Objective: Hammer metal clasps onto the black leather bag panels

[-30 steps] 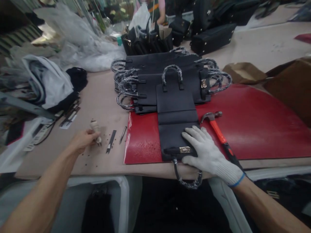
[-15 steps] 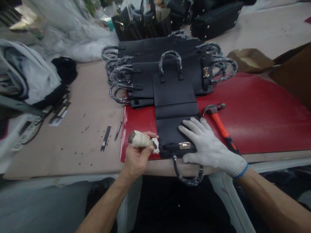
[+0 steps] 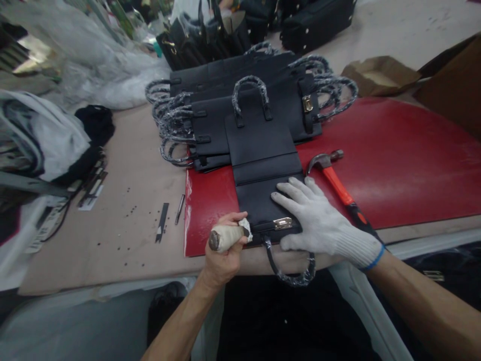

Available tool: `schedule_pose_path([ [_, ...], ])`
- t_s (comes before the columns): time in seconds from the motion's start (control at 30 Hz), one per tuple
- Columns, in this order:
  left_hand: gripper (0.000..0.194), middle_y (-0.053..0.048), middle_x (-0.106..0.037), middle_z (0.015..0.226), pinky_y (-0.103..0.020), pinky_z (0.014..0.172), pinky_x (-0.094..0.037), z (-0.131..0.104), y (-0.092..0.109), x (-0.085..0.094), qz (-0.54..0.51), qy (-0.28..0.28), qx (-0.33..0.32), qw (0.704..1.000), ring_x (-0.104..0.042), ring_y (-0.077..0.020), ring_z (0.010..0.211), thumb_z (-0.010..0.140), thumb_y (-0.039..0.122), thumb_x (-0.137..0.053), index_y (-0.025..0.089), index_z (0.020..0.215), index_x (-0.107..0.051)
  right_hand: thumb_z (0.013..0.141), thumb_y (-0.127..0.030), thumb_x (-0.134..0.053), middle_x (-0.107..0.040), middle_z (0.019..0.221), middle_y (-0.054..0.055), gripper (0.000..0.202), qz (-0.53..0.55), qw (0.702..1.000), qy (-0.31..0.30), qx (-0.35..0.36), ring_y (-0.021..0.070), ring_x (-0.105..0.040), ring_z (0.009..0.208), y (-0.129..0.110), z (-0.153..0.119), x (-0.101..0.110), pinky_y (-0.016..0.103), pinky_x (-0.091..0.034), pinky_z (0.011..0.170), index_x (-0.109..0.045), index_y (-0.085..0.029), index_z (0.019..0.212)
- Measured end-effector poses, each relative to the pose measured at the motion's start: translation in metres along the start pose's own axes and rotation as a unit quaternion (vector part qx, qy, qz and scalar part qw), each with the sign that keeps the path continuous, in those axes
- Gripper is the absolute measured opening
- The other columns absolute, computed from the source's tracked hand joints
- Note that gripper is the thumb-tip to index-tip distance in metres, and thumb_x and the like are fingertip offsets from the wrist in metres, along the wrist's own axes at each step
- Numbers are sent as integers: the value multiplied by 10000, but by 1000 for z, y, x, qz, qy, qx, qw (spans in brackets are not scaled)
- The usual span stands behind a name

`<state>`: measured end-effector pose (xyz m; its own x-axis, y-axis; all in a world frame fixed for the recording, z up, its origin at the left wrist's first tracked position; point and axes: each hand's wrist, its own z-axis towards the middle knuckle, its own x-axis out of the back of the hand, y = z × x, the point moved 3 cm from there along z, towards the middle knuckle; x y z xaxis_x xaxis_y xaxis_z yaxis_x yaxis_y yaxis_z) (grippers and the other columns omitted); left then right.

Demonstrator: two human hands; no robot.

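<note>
A black bag panel (image 3: 263, 145) lies unfolded on the red mat, with a gold clasp (image 3: 282, 223) near its front edge and a plastic-wrapped handle (image 3: 291, 281) hanging over the table edge. My left hand (image 3: 223, 258), bare, is closed around a tool wrapped in pale tape (image 3: 227, 237); its whitish end is at the panel's front left edge. Gloved in white, my right hand (image 3: 315, 215) lies flat with fingers spread on the right part of the panel. Just beyond its fingers rests a hammer (image 3: 336, 183) with an orange and black handle.
Stacked black bag pieces (image 3: 210, 105) lie behind the panel. To the left are a flat dark blade (image 3: 162, 223), a metal rod (image 3: 180, 209) and small black bits. A brown paper box (image 3: 379, 75) stands at the back right of the red mat (image 3: 398, 165).
My left hand has moved right with the taped tool, whose whitish end now overlaps the panel's edge. My right hand stays on the panel. The whole view has shifted slightly.
</note>
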<state>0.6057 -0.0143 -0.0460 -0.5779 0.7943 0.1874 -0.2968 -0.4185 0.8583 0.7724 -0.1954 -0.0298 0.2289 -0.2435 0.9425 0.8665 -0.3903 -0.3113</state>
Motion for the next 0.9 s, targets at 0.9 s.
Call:
schedule_pose_path([
  [0.9, 372, -130, -634, 1284, -467, 1079, -568, -19, 5, -5, 3, -12, -55, 998, -657, -281, 1280, 922, 40, -663, 184, 1243, -543, 645, -637, -844, -463, 1598, 222, 1039, -19, 999, 11, 27, 495, -328, 1504, 2, -2, -2, 715, -188, 1230, -555, -119, 1498],
])
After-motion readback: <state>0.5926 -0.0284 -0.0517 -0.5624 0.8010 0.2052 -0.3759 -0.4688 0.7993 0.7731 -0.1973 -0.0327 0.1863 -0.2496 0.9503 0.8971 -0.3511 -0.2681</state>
